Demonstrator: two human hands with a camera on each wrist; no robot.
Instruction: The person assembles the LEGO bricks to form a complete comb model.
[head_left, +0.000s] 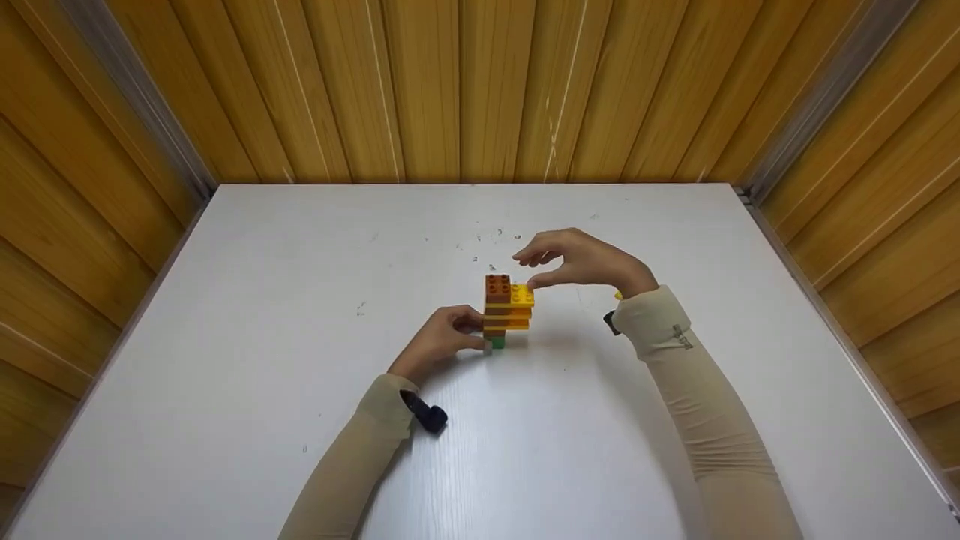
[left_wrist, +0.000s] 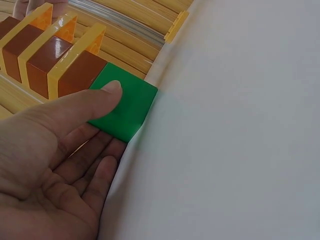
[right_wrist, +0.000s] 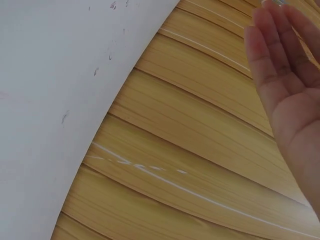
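Note:
A tower of toy building bricks stands upright on the white table, slightly right of centre in the head view. At its foot is a green brick (left_wrist: 137, 97), which my left hand (head_left: 439, 341) holds between thumb and fingers. Above it, brown bricks (head_left: 497, 288) alternate with yellow bricks (head_left: 523, 295) that jut out to the right. My right hand (head_left: 592, 261) hovers by the top of the tower, thumb tip beside the uppermost yellow brick; whether they touch I cannot tell. Its fingers are spread from the thumb with nothing between them, and the tower is outside the right wrist view.
One loose yellow brick (left_wrist: 176, 26) lies on the table, mostly hidden by the right cuff in the head view. The white tabletop (head_left: 225, 300) bears small dark scuffs and meets yellow wood-patterned walls (head_left: 495, 90) at the back and sides.

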